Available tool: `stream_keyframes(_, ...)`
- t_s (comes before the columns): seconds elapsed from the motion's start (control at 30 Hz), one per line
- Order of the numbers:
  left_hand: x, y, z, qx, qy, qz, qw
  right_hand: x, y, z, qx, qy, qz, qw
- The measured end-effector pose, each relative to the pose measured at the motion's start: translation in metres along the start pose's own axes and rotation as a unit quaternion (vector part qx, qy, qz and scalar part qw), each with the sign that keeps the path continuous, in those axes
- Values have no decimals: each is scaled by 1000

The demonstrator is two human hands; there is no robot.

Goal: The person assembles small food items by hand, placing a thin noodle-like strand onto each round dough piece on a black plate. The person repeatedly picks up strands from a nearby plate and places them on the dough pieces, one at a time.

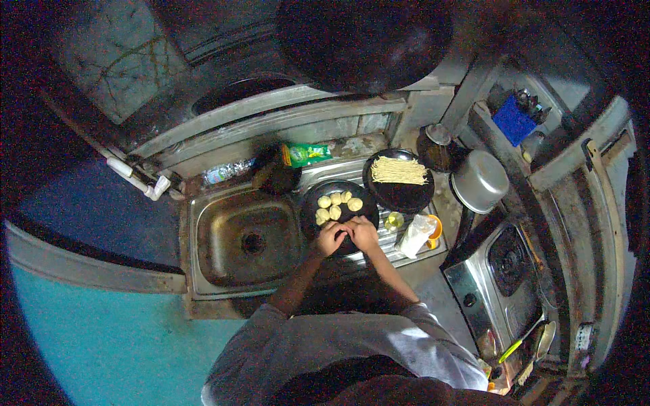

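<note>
My left hand (330, 240) and my right hand (363, 233) meet at the near side of a round black plate (309, 205). Their fingers are bent and pressed together at the tips; whatever they grip is hidden beneath them. Several pale yellow dough balls (335, 212) lie on the plate just beyond my fingers. To the right and a little farther, a second black plate (401, 199) carries a row of thin, pale dough strips (399, 171). Beside my right hand stands a small glass (394, 221) of yellowish liquid.
A steel sink (220, 237) lies left of the drainboard. A white plastic bag (416, 237) and an orange cup (435, 229) stand at right, with a metal pot (481, 181) and a stove (497, 267) beyond. A green packet (309, 154) rests behind; a dark wok (365, 51) shows at the top.
</note>
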State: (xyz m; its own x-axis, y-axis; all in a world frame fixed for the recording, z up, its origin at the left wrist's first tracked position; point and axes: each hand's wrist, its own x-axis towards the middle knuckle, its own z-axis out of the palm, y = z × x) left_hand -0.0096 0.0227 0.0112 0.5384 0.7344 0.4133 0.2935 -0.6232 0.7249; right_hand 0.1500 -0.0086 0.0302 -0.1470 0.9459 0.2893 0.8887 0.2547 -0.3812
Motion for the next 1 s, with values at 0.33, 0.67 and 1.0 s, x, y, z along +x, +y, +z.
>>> stream_keyframes(0.33, -16, -24, 16, -69, 21, -95, 993, 1, -4, 0, -10, -66, -10, 998)
stream_keyframes(0.67, -15, -30, 23, -1, 95, -100, 990, 2, -11, -11, 101, -11, 43, 994)
stream_keyframes(1.0, -1, 3, 2, 15, 50, -93, 994, -2, -9, -5, 78, 62, 11, 995)
